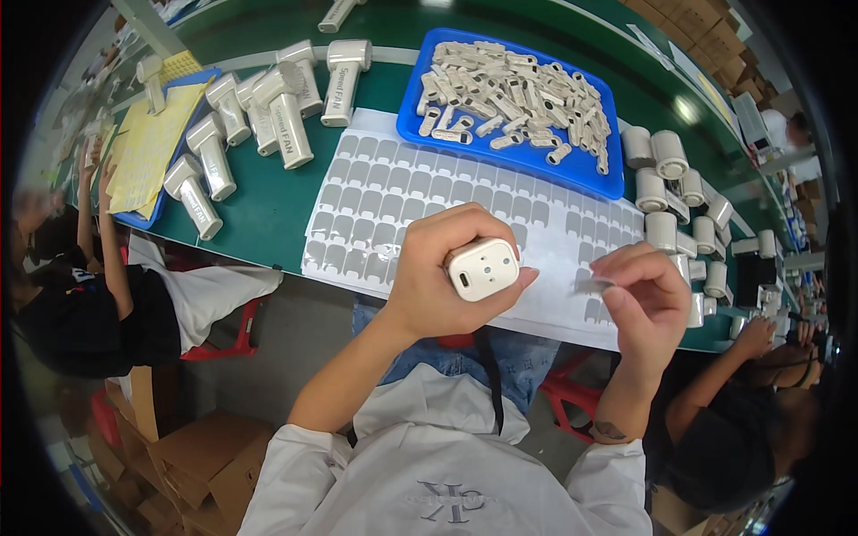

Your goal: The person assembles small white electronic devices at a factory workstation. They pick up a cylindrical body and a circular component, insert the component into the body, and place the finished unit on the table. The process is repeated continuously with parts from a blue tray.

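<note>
My left hand (pixel 427 279) is wrapped round a white handheld fan (pixel 483 271). The fan's end cap faces up, showing a dark charging port and small screws; the rest of it is hidden by my fingers and the angle. To its right, my right hand (pixel 648 295) pinches a small grey sticker (pixel 592 286) between thumb and fingers. Beneath both hands lies a large white sheet (pixel 547 299) with rows of grey stickers, some spots on it bare. The sticker and the fan are apart.
Beyond the sheet a blue tray (pixel 572 181) holds many small pale parts. Wrapped white fans (pixel 290 129) stand at the left, more white fans (pixel 660 230) at the right. Yellow paper (pixel 152 147) lies far left. Co-workers sit on either side, one's arm (pixel 715 380) reaching in at right.
</note>
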Demonstrator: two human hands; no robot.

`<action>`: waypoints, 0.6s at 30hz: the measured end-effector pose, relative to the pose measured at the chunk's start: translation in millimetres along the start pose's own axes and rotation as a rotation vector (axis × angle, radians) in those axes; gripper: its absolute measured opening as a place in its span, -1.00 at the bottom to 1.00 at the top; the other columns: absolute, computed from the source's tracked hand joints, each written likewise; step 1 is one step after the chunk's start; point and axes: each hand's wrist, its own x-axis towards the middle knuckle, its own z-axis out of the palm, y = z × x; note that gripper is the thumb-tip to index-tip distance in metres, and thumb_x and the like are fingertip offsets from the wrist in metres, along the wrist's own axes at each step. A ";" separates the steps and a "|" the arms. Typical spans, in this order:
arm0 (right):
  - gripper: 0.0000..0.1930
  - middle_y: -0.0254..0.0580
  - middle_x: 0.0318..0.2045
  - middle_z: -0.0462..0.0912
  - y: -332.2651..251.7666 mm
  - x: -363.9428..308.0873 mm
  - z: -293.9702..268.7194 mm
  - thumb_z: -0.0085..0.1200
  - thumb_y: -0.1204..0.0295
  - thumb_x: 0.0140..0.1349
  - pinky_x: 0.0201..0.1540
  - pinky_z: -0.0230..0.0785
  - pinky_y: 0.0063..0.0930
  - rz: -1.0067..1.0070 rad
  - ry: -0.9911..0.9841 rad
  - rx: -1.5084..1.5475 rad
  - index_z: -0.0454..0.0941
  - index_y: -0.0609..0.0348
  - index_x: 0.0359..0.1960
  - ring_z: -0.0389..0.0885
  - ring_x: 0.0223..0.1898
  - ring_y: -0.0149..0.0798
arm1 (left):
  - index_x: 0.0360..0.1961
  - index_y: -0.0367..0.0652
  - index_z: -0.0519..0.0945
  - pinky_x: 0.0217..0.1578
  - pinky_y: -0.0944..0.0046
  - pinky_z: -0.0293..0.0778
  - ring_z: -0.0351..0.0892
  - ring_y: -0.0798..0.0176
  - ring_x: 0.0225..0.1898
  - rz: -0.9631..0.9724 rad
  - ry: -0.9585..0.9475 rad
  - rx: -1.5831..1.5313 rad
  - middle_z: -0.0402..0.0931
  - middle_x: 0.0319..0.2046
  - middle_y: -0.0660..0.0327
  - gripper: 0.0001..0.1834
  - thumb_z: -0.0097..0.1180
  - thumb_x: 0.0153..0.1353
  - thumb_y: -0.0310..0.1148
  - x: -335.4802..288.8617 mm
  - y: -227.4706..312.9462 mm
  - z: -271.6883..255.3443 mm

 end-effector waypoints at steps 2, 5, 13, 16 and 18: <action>-0.74 -0.19 -0.36 0.57 -11.3 0.8 17.8 0.24 0.71 0.00 -0.07 0.37 -0.48 -0.054 -0.014 0.066 0.53 0.35 -0.23 0.55 -0.21 -0.34 | -0.47 -0.17 0.55 -0.49 0.35 0.39 0.52 0.29 -0.54 0.021 -0.073 0.024 0.53 -0.53 0.22 -0.74 0.44 -0.17 -0.51 2.7 -6.1 3.8; -0.56 -0.25 -0.42 0.56 -9.8 5.3 41.1 0.24 0.70 0.00 -0.02 0.35 -0.45 -0.061 0.002 0.054 0.45 0.34 -0.03 0.55 -0.21 -0.36 | -0.46 -0.14 0.56 -0.50 0.29 0.42 0.54 0.16 -0.54 0.050 -0.131 0.040 0.53 -0.53 0.20 -0.70 0.44 -0.25 -0.46 1.9 -17.2 6.1; -0.36 -0.34 -0.46 0.55 6.5 8.8 45.8 0.22 0.70 -0.01 0.09 0.29 -0.40 -0.082 -0.092 -0.014 0.31 0.34 0.18 0.58 -0.11 -0.36 | -0.46 -0.12 0.58 -0.52 0.23 0.45 0.56 0.10 -0.53 0.083 -0.117 0.075 0.54 -0.54 0.20 -0.66 0.41 -0.37 -0.41 -0.2 -23.1 14.0; -0.35 -0.33 -0.46 0.55 6.6 8.0 46.3 0.22 0.71 -0.02 0.09 0.31 -0.40 -0.059 -0.086 0.023 0.30 0.35 0.19 0.58 -0.11 -0.34 | -0.47 -0.12 0.59 -0.52 0.23 0.44 0.56 0.10 -0.54 0.079 -0.121 0.064 0.54 -0.55 0.20 -0.67 0.40 -0.37 -0.41 0.8 -22.3 14.0; -0.35 -0.33 -0.45 0.55 8.5 8.0 47.7 0.22 0.71 -0.02 0.07 0.33 -0.41 -0.056 -0.083 0.039 0.31 0.35 0.18 0.59 -0.11 -0.34 | -0.47 -0.12 0.59 -0.52 0.23 0.44 0.56 0.10 -0.54 0.077 -0.118 0.068 0.54 -0.56 0.20 -0.68 0.39 -0.38 -0.41 -1.0 -23.7 12.6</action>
